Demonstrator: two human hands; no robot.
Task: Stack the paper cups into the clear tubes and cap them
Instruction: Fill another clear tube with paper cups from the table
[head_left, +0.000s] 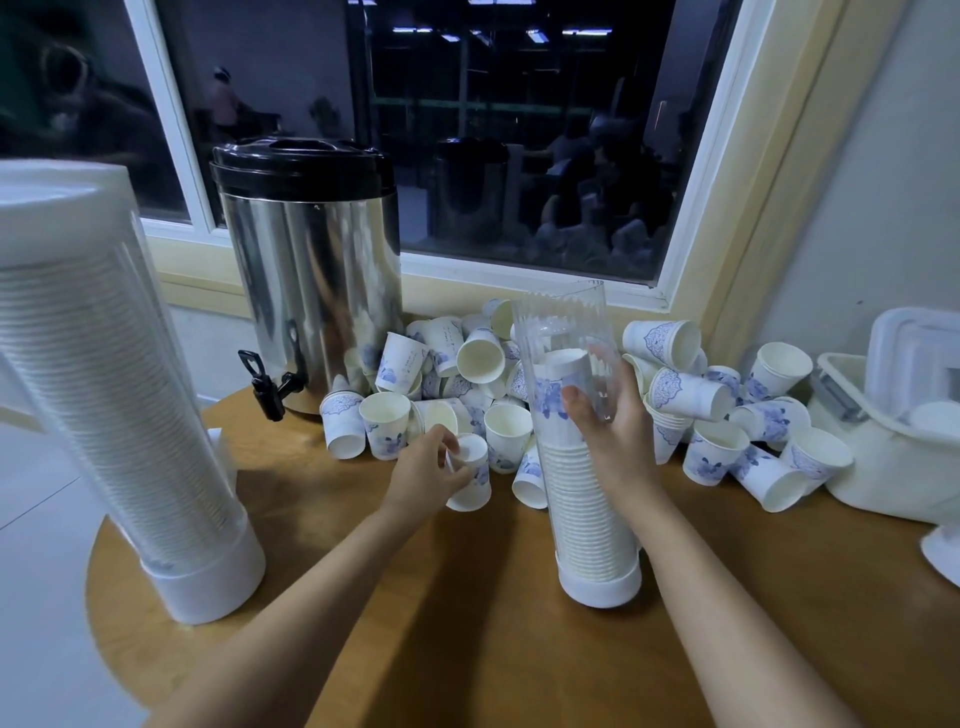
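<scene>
Left hand (427, 470): holds one paper cup (471, 473) upside down.
Right hand (613, 415): grips the clear tube (576, 441), half full.
Table (467, 597): many loose cups (519, 374).

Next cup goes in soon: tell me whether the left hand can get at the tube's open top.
Probably yes. The clear tube is uncapped, nothing sits above its mouth, and the right hand holds only its side. The left hand already holds a paper cup.

Wooden bench (467, 623): steel urn (311, 280) at 11 o'clock, loose paper cups (769, 421) heaped at 12–2, capped full tube (119, 415) at 9, open tube (582, 467) centre, white basket (893, 467) at 3.
</scene>
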